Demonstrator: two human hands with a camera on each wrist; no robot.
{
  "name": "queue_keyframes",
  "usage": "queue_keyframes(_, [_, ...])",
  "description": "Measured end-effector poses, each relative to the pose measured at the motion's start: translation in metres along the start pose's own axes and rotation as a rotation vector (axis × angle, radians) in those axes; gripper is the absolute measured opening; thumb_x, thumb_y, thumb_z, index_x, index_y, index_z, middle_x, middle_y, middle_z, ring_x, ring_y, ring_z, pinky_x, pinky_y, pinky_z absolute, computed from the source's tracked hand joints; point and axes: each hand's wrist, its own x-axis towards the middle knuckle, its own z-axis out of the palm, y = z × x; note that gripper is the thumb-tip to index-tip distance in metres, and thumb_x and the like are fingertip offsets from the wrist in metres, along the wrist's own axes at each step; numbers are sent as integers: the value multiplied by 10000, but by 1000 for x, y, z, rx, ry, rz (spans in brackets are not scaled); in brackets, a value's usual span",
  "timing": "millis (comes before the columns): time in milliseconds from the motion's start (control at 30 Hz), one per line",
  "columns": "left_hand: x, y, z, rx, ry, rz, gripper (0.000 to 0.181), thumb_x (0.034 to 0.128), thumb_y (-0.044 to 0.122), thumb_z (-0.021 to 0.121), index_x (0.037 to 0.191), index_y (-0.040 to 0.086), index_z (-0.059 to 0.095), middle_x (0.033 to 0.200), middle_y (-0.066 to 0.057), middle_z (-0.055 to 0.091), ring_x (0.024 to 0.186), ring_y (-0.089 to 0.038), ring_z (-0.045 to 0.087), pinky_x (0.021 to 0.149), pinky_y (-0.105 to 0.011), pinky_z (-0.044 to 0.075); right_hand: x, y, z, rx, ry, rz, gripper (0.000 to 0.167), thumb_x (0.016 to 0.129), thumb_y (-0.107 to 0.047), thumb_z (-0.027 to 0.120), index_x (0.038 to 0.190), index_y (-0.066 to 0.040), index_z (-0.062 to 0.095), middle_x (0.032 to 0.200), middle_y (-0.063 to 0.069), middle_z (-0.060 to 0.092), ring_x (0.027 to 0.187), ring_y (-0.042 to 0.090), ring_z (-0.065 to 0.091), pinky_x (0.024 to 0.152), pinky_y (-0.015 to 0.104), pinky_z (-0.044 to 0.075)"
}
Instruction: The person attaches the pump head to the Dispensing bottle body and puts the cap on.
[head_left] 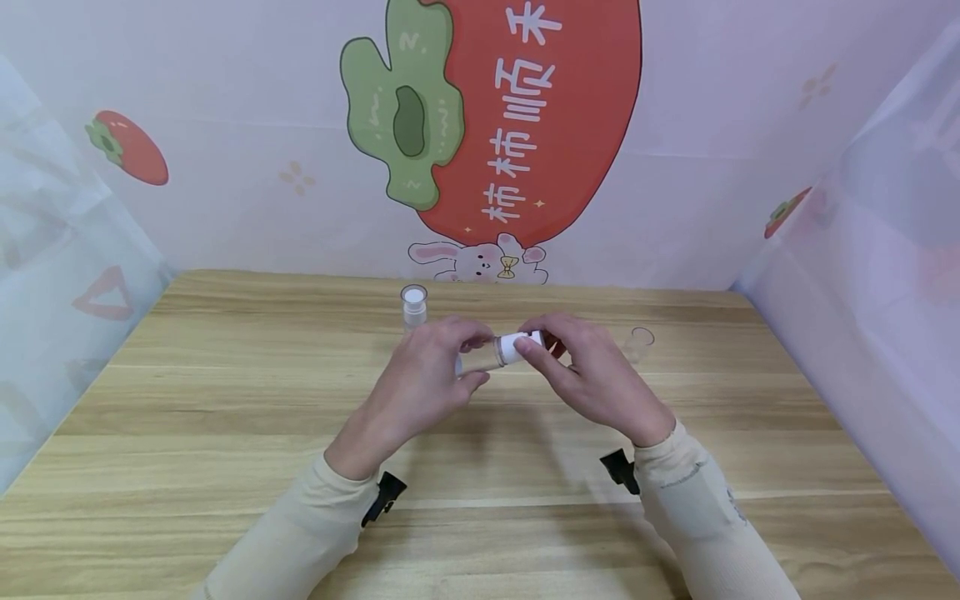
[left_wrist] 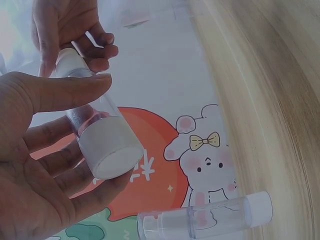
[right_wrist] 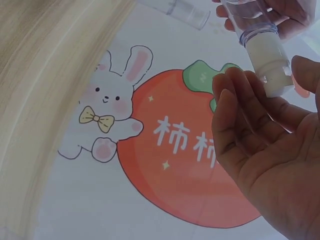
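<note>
Bottle (head_left: 512, 349) held lengthwise above table (head_left: 247, 392) | left hand (head_left: 427, 367) curled round base, right hand (head_left: 596, 375) pinching other end | risk: slackened fingertip pinch could let it slip onto table

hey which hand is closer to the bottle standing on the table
Left. The left hand is just in front of the standing bottle; the right hand is farther off to its right.

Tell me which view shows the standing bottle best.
Left wrist: it shows the standing bottle nearly whole, from base to top. The head view shows its top, with the lower part hidden behind the left hand. The right wrist view catches only part of it, cut off by the frame's top edge.
</note>
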Motion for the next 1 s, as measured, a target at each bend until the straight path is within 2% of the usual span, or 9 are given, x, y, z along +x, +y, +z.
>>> queue_keyframes(233, [1,-4,-1,-34,-28,-27,377,762,31,881,1110,69,742,1059,-49,730,935,-244,674,855,-412,556,0,0,0,5,27,-21,286,995,-220,677,1221,-46,656,1034,-12,662,897,134,636,796,308,558])
queue_keyframes(500, [2,-11,-2,-99,-68,-33,371,781,35,863,1127,41,730,1025,-90,715,914,-253,653,831,-392,545,0,1,0,-15,44,-75,369,964,-179,718,1295,-59,606,1159,25,632,1007,164,636,815,348,576])
queue_keyframes(767, [2,-14,-3,-142,-101,-40,364,798,18,840,1141,22,721,1037,-102,713,937,-255,663,865,-413,549,1,1,0,-16,24,-125,429,914,-84,760,1312,-62,600,1170,16,613,999,134,615,817,339,565])
queue_keyframes(1000, [2,-14,-4,-142,-124,-50,364,808,30,836,1153,26,718,1058,-112,709,950,-257,652,873,-413,543,1,1,2,-11,11,-148,385,892,1,758,1249,-57,628,1204,17,630,1035,137,618,808,315,566])
